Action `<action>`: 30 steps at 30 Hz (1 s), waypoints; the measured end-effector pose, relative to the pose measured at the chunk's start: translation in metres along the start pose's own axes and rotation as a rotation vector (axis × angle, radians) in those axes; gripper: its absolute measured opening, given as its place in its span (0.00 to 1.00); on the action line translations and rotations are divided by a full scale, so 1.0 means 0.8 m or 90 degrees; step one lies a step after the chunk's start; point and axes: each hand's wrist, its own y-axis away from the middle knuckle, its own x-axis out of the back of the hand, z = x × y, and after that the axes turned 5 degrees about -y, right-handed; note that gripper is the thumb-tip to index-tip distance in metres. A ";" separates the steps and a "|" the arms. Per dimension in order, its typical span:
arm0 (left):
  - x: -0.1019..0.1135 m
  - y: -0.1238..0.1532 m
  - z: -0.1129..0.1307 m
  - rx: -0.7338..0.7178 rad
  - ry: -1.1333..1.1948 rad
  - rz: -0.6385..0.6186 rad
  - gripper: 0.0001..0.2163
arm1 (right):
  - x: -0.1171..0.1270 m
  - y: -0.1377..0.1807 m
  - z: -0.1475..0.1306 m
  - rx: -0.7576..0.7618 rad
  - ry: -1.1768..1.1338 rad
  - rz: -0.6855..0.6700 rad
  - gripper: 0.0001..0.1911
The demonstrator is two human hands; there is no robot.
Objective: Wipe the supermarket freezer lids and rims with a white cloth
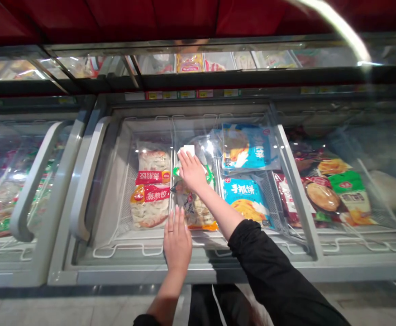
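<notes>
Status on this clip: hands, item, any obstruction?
Left hand flat, open, at freezer front rim. Right hand reaching in, fingers flat on white cloth, above frozen food packets. Nothing blocking either hand.

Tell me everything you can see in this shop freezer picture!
freezer: one in the middle, grey, more on both sides
handles: two, pale grey, left
dumpling bag: one, white and red, left basket
clear bag: one, green and orange trim, middle, below the right hand
blue bags: two, blue, right basket
price tags: a row, yellow and red, behind the freezer
cloth: one, white, under the right fingertips
left hand: one, bare, flat at the freezer's near edge
right hand: one, black sleeve, flat on the cloth
</notes>
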 end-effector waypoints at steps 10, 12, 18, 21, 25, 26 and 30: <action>0.000 -0.001 -0.002 0.022 0.064 -0.039 0.29 | 0.089 0.236 0.107 -0.017 0.069 -0.062 0.32; 0.001 -0.001 -0.001 0.026 0.076 -0.046 0.28 | 0.114 0.242 0.158 -0.103 0.104 -0.034 0.33; 0.005 -0.001 0.003 0.041 0.087 -0.060 0.27 | 0.129 0.131 0.236 -0.299 0.132 0.052 0.34; 0.006 -0.002 0.004 0.046 0.097 -0.062 0.27 | 0.104 0.109 0.195 -0.243 0.131 0.014 0.35; 0.006 -0.003 0.005 0.050 0.106 -0.059 0.27 | 0.069 0.198 0.089 -0.039 0.059 -0.068 0.34; 0.006 -0.003 0.006 0.051 0.106 -0.059 0.27 | 0.065 0.235 0.068 0.002 0.040 -0.090 0.35; 0.005 -0.003 0.005 0.059 0.109 -0.058 0.27 | 0.081 0.382 0.063 0.105 -0.011 -0.183 0.34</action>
